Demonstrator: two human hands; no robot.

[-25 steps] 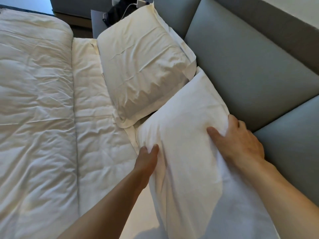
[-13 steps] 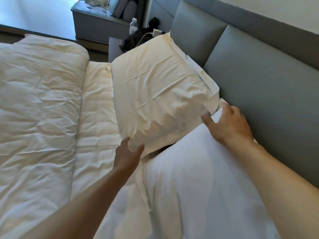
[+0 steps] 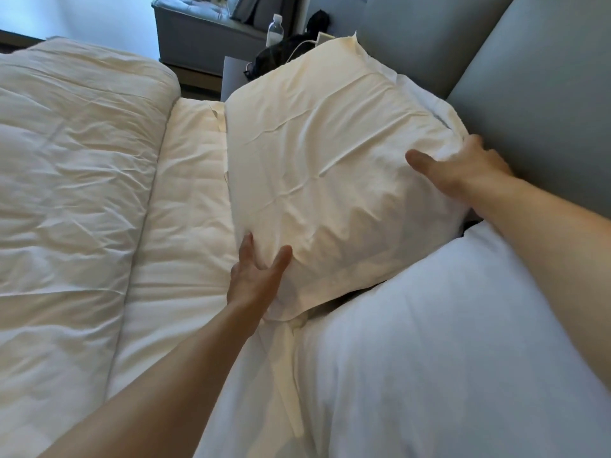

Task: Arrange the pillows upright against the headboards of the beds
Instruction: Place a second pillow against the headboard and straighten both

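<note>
Your left hand [image 3: 256,276] cupping the cream pillow [image 3: 330,180] at its near corner, your right hand [image 3: 463,166] spread on its headboard-side edge (thumb on top), white pillow [image 3: 446,342] under your right forearm

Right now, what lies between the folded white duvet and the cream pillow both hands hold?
In the head view, only a bare strip of quilted white mattress cover; nothing rests on it.

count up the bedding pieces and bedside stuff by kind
pillows: 2, the cream pillow under both hands and the white pillow nearer the camera
duvet: 1
water bottle: 1
white charger: 1
total: 5
</note>
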